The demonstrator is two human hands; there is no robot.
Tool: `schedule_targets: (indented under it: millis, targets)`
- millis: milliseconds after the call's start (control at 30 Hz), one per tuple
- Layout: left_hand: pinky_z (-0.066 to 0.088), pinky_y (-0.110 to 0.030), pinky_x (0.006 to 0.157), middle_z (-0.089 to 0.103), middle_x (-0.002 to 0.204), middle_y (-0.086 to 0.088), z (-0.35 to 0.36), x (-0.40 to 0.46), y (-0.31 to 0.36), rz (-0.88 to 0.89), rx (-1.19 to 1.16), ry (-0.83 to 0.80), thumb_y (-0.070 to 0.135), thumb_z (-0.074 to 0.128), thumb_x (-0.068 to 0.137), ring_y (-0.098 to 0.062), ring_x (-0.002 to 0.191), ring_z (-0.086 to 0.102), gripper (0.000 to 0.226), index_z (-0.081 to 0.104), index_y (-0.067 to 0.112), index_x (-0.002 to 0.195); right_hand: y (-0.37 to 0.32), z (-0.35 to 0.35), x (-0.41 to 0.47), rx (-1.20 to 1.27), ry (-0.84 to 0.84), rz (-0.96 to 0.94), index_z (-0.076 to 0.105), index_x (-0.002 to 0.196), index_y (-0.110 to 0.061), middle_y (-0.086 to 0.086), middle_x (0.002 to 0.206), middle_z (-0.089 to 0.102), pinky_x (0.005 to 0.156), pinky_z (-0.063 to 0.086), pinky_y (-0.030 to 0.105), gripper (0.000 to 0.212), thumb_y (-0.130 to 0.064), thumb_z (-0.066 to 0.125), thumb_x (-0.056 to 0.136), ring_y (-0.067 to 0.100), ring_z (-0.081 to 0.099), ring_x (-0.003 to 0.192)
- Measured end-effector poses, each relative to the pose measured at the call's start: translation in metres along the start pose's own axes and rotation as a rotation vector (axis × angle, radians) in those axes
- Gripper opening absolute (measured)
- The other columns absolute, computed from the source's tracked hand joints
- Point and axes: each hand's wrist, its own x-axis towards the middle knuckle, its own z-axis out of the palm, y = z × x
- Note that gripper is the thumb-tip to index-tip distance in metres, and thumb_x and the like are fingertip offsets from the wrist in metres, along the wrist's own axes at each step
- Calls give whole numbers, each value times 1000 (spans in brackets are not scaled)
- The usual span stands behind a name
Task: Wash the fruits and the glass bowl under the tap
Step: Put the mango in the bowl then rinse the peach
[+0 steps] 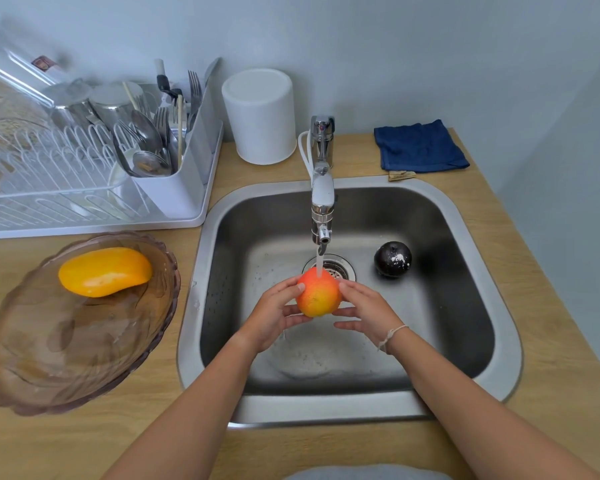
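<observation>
Both hands held a red-orange fruit (317,295) over the sink (482,344), directly under the tap (322,199). Water stream (319,266) ran from the spout and hit the top of the fruit. Left hand (274,315) cupped the fruit's left side, fingers curled around it, thumb under the lower edge. Right hand (368,311) gripped the right side, fingertips on the upper part, thumb below. A thin string bracelet (392,336) sat on the right wrist.

A dark round fruit (392,259) lay on the sink floor, right of the drain (338,270), well apart from the hands; it carried a white patch, possibly foam or a highlight, hard to tell.

The glass bowl (49,358), brownish and scallop-edged, stood on the wooden counter (153,434) left of the sink. A yellow mango (105,271) lay inside it toward the far side.

Behind the bowl was a white dish rack (84,202) with a cutlery holder (174,192) full of forks and spoons, plus steel cups (94,102). A white cylindrical container (260,116) stood between the rack and the tap. A folded blue cloth (420,145) lay on the counter behind the sink, right of the tap, with a small tan scrap (400,174) just in front of it.
</observation>
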Motion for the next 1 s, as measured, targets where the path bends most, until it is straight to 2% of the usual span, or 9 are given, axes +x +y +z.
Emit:
schedule_targets:
  millis: [100, 267, 433, 567, 667, 733, 800, 867, 1000]
  targets:
    - [54, -43, 89, 52, 127, -12, -2, 0, -2, 1, 4, 26, 25, 50, 95, -38, 106, 61, 33, 54, 17, 127, 1, 3, -1, -18, -1, -13, 55, 117, -19, 6, 107, 57, 69, 58, 34, 23, -24, 49, 95, 26, 62, 85]
    - [54, -41, 90, 54, 126, -14, -2, 0, -1, -5, 31, 43, 24, 44, 98, -34, 108, 60, 28, 56, 15, 122, -2, -1, -3, 19, 23, -58, 60, 114, -16, 7, 102, 60, 61, 57, 28, 23, -18, 57, 91, 21, 58, 77]
    - [52, -39, 93, 55, 125, -8, 1, -4, -2, -6, 84, -11, 42, 57, 84, -27, 113, 57, 50, 52, 16, 127, -2, -2, -7, 44, 11, -26, 61, 115, -14, 3, 95, 59, 66, 55, 30, 27, -20, 60, 88, 18, 53, 79]
    - [52, -38, 92, 56, 126, -10, 0, -8, -1, 4, 39, -8, 31, 57, 90, -28, 111, 59, 41, 53, 16, 127, -2, -3, -10, 65, -26, -21, 64, 104, -23, 6, 106, 59, 73, 56, 35, 17, -18, 61, 88, 24, 54, 94]
    - [53, -37, 89, 55, 124, -10, 0, -13, 0, 15, 10, 11, 25, 54, 92, -29, 109, 58, 32, 54, 18, 123, 1, -3, -14, 71, -83, 1, 61, 104, -24, 12, 120, 56, 80, 56, 42, 20, -17, 63, 86, 36, 56, 111]
    - [53, -36, 87, 56, 121, -10, 0, -18, 0, 35, 4, 24, 21, 51, 94, -29, 106, 58, 25, 57, 19, 118, 3, -1, -17, 94, -130, 5, 57, 109, -22, 13, 117, 56, 83, 55, 44, 25, -12, 63, 86, 38, 59, 108]
    - [52, -34, 85, 56, 121, -10, 0, -23, 1, 51, 15, 30, 18, 49, 94, -28, 105, 58, 26, 57, 20, 119, 3, 1, -21, 92, -158, -21, 52, 119, -18, 11, 115, 56, 83, 55, 43, 36, -7, 62, 86, 33, 61, 104]
    - [52, -32, 83, 57, 120, -8, 0, -29, 3, 72, 51, 33, 14, 47, 95, -25, 104, 58, 29, 58, 20, 121, 4, 2, -25, 24, -158, -79, 51, 126, -17, 10, 120, 55, 82, 55, 39, 45, -4, 63, 84, 29, 60, 107]
    - [54, -28, 80, 59, 120, -6, -1, -41, 2, 129, 95, 61, 8, 49, 93, -22, 106, 59, 30, 60, 20, 118, 8, 4, -31, -100, -138, -239, 54, 121, -23, 3, 122, 54, 73, 56, 27, 49, 1, 65, 80, 18, 61, 97]
